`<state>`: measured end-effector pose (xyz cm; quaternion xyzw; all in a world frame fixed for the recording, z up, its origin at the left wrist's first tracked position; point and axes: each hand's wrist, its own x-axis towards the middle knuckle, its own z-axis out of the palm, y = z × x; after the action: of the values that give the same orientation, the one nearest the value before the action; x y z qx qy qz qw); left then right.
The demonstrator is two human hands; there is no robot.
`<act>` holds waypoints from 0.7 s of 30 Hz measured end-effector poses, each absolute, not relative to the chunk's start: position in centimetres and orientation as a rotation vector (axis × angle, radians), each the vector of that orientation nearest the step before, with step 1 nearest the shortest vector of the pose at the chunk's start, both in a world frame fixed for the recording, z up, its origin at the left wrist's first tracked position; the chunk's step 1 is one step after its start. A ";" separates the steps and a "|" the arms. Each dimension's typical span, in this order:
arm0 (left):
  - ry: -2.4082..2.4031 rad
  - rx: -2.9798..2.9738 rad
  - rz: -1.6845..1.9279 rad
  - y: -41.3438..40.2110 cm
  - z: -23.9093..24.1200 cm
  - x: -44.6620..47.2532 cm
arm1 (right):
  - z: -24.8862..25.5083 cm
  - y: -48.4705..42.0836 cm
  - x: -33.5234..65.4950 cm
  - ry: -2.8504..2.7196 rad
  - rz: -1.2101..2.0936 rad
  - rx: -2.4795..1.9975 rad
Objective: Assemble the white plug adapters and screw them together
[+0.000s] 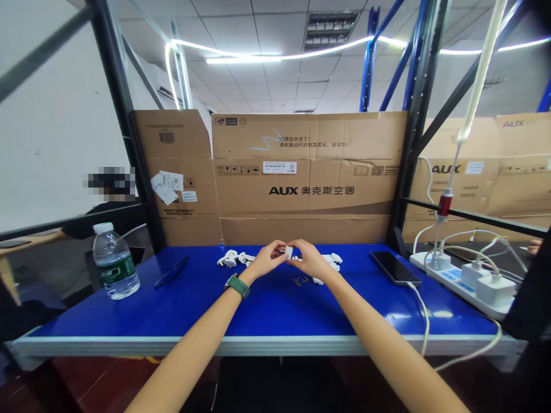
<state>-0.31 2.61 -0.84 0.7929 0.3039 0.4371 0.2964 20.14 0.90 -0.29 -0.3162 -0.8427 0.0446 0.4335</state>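
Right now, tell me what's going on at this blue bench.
A person seated at the blue bench pinches a small white plastic part between the left hand and the right hand. More white parts and a few small metal pieces lie just behind the hands. A water bottle stands to the left, a phone and power strip to the right.

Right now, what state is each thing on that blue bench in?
Small white part: held between both hands, above the bench.
Left hand: grip closed on the small white part.
Right hand: grip closed on the small white part.
Water bottle: upright, capped.
Phone: lying flat, screen dark, cable attached.
Power strip: several white chargers plugged in.
Loose white parts: scattered on the bench.
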 end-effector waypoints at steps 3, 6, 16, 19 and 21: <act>0.827 2.143 1.111 2.4 -0.8 -0.3 | -0.5 0.8 20.0 -2.112 0.104 -0.785; 0.858 2.141 1.104 2.4 -0.9 -0.3 | -0.6 0.7 19.9 -2.123 0.105 -0.790; 0.883 2.163 1.111 2.7 -1.1 -0.3 | -0.6 0.8 19.8 -2.099 0.098 -0.825; 0.891 2.170 1.103 2.5 -1.0 -0.2 | -0.7 0.8 19.7 -2.090 0.105 -0.850; 0.901 2.179 1.096 2.4 -0.9 -0.2 | -0.7 0.9 19.7 -2.086 0.111 -0.870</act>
<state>-0.23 2.39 -0.91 0.8075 0.3337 0.4063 0.2674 19.70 0.85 -0.72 -0.3479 -0.8342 0.0442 0.4255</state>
